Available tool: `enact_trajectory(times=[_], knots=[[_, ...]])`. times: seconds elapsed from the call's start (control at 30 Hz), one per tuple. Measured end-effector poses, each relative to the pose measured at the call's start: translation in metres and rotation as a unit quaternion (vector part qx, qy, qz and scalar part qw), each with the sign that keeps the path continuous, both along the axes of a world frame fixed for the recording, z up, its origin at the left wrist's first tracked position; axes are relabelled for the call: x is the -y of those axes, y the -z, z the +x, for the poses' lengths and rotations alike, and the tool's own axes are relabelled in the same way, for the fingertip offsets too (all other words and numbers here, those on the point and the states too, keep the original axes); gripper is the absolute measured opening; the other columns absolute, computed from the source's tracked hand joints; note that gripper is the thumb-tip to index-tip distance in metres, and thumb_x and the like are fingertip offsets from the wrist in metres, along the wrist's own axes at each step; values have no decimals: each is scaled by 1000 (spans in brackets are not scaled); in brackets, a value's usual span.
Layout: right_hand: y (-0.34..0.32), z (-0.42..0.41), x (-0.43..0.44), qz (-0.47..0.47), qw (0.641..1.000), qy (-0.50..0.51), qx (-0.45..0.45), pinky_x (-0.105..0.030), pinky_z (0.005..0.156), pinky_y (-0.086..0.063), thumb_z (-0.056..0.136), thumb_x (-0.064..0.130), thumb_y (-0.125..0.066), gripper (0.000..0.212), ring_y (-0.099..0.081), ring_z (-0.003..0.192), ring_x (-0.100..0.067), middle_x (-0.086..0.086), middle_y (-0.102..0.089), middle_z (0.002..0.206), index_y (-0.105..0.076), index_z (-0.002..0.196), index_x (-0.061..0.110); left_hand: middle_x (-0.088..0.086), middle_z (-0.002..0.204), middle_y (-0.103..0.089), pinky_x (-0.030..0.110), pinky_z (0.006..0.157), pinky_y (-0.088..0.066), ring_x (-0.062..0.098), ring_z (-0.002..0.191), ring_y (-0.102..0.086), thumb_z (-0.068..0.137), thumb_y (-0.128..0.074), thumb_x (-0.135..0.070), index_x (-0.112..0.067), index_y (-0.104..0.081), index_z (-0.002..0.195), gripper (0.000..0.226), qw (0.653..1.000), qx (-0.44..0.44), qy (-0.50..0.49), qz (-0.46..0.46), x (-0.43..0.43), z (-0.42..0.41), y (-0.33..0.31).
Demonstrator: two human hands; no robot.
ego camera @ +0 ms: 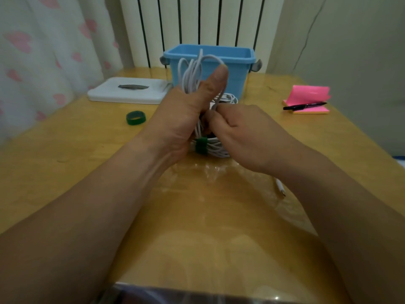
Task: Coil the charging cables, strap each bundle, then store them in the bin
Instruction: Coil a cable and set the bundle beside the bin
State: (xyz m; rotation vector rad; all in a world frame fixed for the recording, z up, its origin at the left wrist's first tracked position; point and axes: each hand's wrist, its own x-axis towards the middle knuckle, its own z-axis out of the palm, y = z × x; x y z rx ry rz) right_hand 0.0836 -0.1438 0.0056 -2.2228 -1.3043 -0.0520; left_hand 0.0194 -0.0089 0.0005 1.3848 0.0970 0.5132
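White and thin, the charging cable is wound into a long coil (192,71) that stands upright in the left hand (182,119). The fingers are wrapped round its waist and the thumb (215,82) is raised against the upper loops. The right hand (247,137) is curled beside it, its fingertips (215,116) pinching a strand at the coil's middle. It looks light, limp and springy. The loops fan apart above the grip and would likely slacken if released, so the waist is the sensible place to hold and strap it. A plug end (280,189) trails by the right forearm and could snag. Just below the hands lies what seems to be a second bundle (215,150), already cinched with a green strap (201,145). Whether it touches the held coil I cannot tell. A spare strap ring (135,117) sits to the left, near at hand. More loose white cable (229,98) lies at the foot of the blue bin (232,69), which stands open-topped just behind the coil. The table (65,154) is wood under a glossy clear cover, probably slick enough for cable to slide on. It also carries a white lidded box (129,95), and pink sticky notes (311,95) with a pen (304,105). A radiator (197,23) and a heart-print curtain (43,51) stand behind.
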Motion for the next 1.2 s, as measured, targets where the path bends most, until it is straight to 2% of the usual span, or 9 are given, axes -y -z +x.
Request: enact_trajectory(times=[0.13, 0.2, 0.4, 0.57, 0.67, 0.83, 1.0, 1.1, 1.2], knots=[[-3, 1, 2, -42, 999, -4, 3, -38, 64, -49, 111, 43, -36, 40, -62, 71, -14, 4, -67, 78, -64, 88, 29, 16, 88, -70, 38, 83, -63, 28, 86, -72, 90, -81, -49, 3, -65, 112, 58, 995, 2, -18, 95, 1, 0, 2], [-3, 1, 4, -59, 998, -12, 2, -38, 64, -50, 110, 40, -38, 35, -61, 70, -13, 6, -64, 75, -63, 87, 30, -3, 74, -70, 23, 70, -57, 11, 75, -71, 80, -81, -52, -4, -62, 99, 55, 989, -3, -34, 145, 3, 0, 2], [-2, 0, 4, -81, 995, -30, 54, -35, 62, -48, 108, 35, -43, 22, -56, 67, -11, 11, -54, 70, -53, 88, 30, 4, 93, -76, 23, 74, -59, 13, 88, -76, 80, -87, -50, -6, -65, 112, 59, 976, -23, -84, 201, 5, 1, 5], [3, -2, -2, -90, 992, -36, 76, -35, 62, -45, 109, 39, -39, 32, -55, 68, -11, 5, -61, 77, -57, 85, 27, 0, 85, -73, 17, 68, -52, 0, 73, -67, 97, -77, -35, -10, -71, 100, 25, 953, -4, -204, 225, 6, -2, 5], [4, -1, -5, -49, 998, -30, 21, -28, 58, -35, 111, 35, -43, 26, -54, 71, -8, 10, -56, 79, -48, 86, 32, 2, 85, -76, 23, 64, -53, 9, 71, -65, 102, -67, -24, -12, -74, 94, 16, 965, 6, -218, 148, 2, -5, 1], [5, 2, -6, 82, 993, -21, -78, -20, 58, -44, 110, 31, -53, 16, -64, 68, -3, 11, -62, 80, -56, 93, 29, 2, 77, -68, 34, 74, -56, 18, 78, -65, 107, -63, -20, -13, -70, 89, 20, 990, 27, -137, 1, -3, -4, -2], [-1, 7, -1, 58, 992, -39, -105, -26, 62, -55, 105, 32, -64, 10, -68, 70, -7, 8, -68, 87, -65, 97, 26, 4, 75, -64, 39, 78, -62, 20, 75, -70, 111, -57, -40, -13, -60, 91, 33, 979, 60, -65, -183, -6, -4, -5], [-13, 15, 11, 10, 977, -86, -194, -29, 65, -62, 100, 21, -72, 6, -73, 69, -16, 1, -72, 82, -71, 98, 16, 0, 65, -50, 32, 60, -57, 15, 56, -56, 112, -50, -47, -17, -54, 83, 43, 966, 93, -56, -237, -17, -6, -11], [-21, 25, 24, -74, 983, -98, -134, -31, 69, -55, 96, 27, -77, 4, -66, 70, -2, 11, -71, 76, -78, 92, 26, -5, 62, -35, 25, 46, -37, 10, 48, -35, 112, -44, -55, -20, -49, 81, 47, 972, 86, -60, -212, -27, -8, -13]])
